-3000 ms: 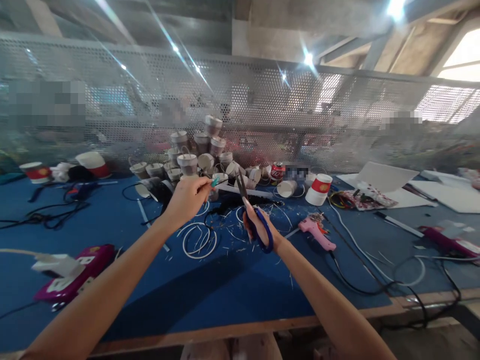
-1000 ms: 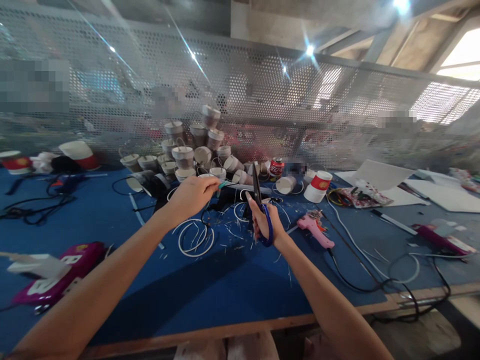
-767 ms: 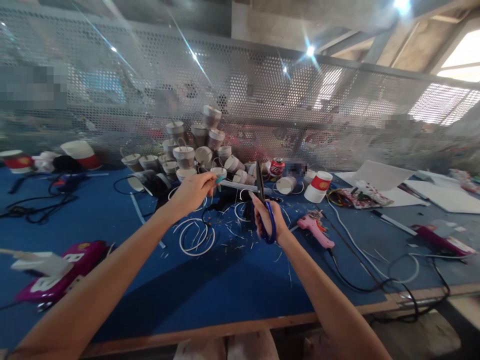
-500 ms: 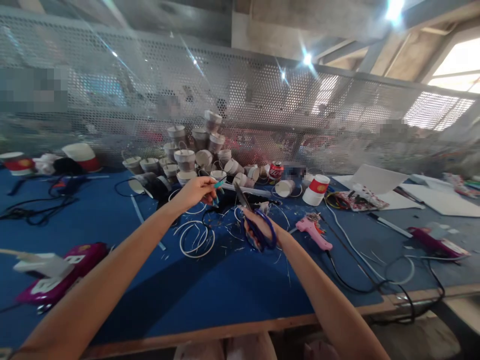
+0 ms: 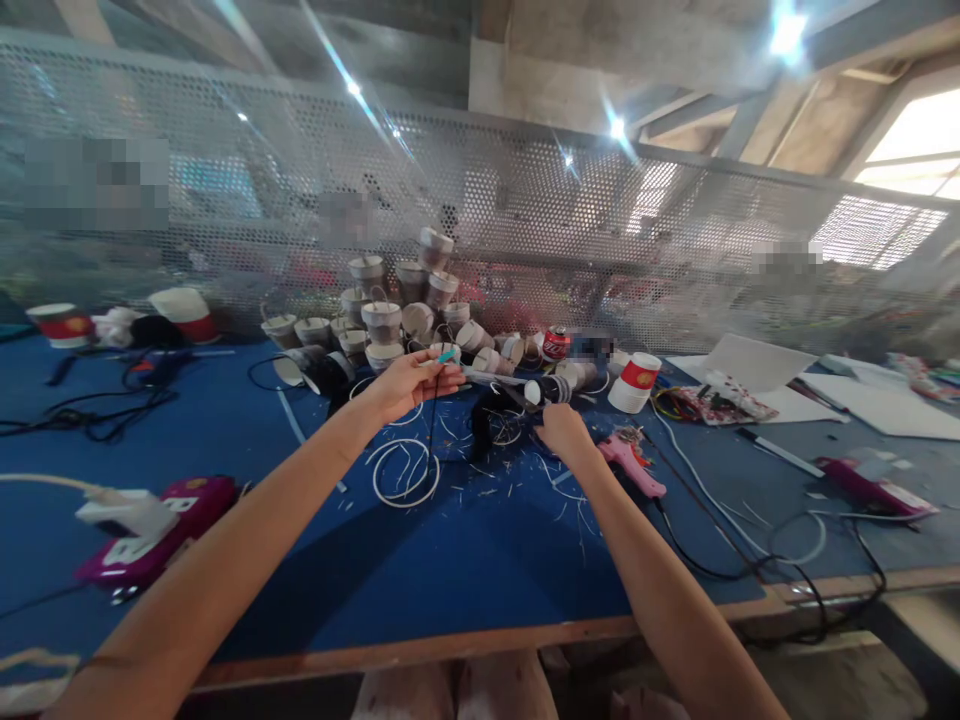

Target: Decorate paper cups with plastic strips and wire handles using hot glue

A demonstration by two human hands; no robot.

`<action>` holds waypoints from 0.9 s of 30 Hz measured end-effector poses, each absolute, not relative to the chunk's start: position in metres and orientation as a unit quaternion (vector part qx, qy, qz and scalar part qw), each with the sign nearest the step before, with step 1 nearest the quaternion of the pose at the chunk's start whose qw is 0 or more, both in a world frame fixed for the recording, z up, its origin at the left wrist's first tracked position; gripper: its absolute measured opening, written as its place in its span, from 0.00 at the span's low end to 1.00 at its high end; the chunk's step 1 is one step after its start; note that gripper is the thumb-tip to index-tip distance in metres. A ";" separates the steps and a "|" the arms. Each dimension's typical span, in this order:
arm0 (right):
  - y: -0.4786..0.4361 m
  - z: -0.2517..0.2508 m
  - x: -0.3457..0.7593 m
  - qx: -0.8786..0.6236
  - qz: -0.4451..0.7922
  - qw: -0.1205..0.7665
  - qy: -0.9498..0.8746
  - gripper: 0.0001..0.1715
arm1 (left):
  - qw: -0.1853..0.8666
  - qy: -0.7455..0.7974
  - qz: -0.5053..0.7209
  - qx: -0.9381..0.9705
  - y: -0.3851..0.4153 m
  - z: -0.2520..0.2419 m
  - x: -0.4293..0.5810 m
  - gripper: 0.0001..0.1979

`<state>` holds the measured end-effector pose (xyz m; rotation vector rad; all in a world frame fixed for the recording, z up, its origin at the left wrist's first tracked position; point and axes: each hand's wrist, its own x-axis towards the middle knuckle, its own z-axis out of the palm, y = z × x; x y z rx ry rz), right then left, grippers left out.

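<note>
My left hand (image 5: 420, 384) is raised over the middle of the table, thumb and fingers pinched on a thin black cord (image 5: 433, 430) that hangs down from it. My right hand (image 5: 564, 432) is low over the table to the right, its fingers curled; they are mostly hidden, and I cannot make out what is in them. Just beyond it lies a small pot (image 5: 556, 390) on its side, its white end facing left. Between the hands is a bundle of black cord (image 5: 484, 425). White wire coils (image 5: 407, 502) lie below my left hand.
Several small grey pots (image 5: 382, 325) are stacked along the mesh partition (image 5: 517, 210). A pink glue gun (image 5: 634, 465) rests right of my right hand, near a white-and-red roll (image 5: 635, 382). Purple power strips (image 5: 161, 535) lie at both sides. A red can (image 5: 556, 344) stands behind.
My right hand has moved right and the scissors it held no longer show clearly. My left hand has shifted slightly right, and its black cord now hangs straight down.
</note>
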<state>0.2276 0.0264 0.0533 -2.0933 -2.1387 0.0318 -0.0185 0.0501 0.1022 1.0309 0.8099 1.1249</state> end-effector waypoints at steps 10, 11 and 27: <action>0.001 0.084 0.201 -0.549 0.021 0.332 -0.766 0.22 | 0.685 0.232 0.580 0.374 0.042 0.088 -0.001 0.10; 0.009 0.083 0.204 -0.577 0.018 0.346 -0.740 0.24 | 0.685 0.229 0.582 0.373 0.041 0.088 -0.001 0.10; 0.061 0.079 0.242 -0.666 -0.144 0.385 -0.622 0.41 | 0.784 0.378 0.275 0.408 0.034 0.062 0.008 0.02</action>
